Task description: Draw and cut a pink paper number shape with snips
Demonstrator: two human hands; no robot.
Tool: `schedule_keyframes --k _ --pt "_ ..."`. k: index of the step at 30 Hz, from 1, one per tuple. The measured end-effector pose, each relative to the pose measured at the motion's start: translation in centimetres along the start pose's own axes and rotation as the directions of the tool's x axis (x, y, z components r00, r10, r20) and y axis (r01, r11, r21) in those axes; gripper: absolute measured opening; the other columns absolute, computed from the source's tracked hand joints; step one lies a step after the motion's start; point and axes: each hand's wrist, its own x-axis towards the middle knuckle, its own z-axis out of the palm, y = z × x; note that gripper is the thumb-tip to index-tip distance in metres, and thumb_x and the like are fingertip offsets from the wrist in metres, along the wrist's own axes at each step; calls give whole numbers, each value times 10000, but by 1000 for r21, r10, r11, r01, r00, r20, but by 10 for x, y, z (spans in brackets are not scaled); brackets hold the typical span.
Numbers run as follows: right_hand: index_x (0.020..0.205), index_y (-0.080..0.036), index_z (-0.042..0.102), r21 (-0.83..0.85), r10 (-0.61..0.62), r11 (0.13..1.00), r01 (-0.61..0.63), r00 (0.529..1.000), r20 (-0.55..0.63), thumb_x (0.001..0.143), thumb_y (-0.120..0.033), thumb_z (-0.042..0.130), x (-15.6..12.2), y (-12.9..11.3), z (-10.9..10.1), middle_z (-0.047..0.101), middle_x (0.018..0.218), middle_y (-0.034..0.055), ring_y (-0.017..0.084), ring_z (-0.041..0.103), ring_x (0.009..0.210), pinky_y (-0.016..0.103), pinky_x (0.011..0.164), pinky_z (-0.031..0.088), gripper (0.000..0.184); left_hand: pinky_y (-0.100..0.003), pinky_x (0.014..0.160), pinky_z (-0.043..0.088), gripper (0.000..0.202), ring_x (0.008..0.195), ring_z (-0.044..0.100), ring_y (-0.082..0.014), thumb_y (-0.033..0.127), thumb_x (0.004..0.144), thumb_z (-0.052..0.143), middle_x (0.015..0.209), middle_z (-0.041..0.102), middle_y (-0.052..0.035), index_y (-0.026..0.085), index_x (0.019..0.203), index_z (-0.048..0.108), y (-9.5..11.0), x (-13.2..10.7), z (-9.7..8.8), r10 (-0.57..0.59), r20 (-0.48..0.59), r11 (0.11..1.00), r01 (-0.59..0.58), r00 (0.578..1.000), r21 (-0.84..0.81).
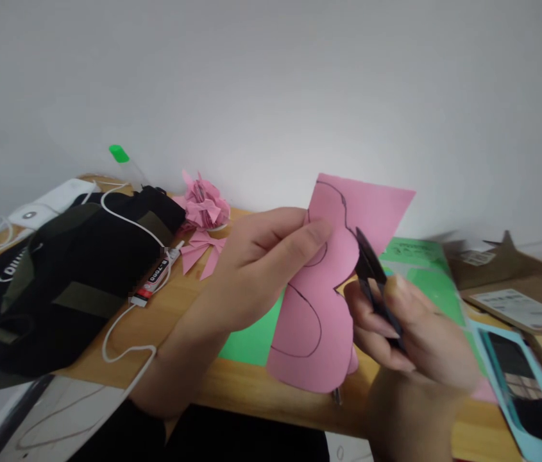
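My left hand [271, 256] pinches a sheet of pink paper [319, 346] between thumb and fingers, holding it up above the table. Dark curved lines are drawn on the sheet, and its lower right edge follows a scalloped outline. Closed around the handles of dark scissors [371, 263] is my right hand [410, 321]. The scissor blades meet the paper's right side beside a drawn curve, with an uncut corner of the sheet above them. Part of the handles is hidden by my fingers.
On the wooden table [246, 385] lie a black bag [73, 282], a glue tube [158, 273], a white cable [131, 350], pink paper flowers [206, 205] and a paper bow [202, 251]. Green sheets [246, 340], a cardboard box [516, 289] and a phone [525, 385] are there too.
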Motion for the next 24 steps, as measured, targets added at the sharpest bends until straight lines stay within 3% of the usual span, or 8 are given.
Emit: schedule_keyframes --k 12,24 --pt "583 -234 341 -45 15 999 -14 999 33 943 -686 464 0 2 -3 198 360 -125 31 58 261 199 298 70 591 -224 461 255 467 475 177 -59 152 954 554 544 234 54 171 560 305 5 0 -5 92 56 993 -95 994 63" --pt "611 -229 367 -37 -13 999 16 997 82 982 -666 409 -3 3 -7 236 366 -124 27 58 271 209 299 81 575 -228 430 207 449 481 203 -61 195 959 569 549 264 50 170 576 335 5 -2 -7 30 118 998 -36 993 48"
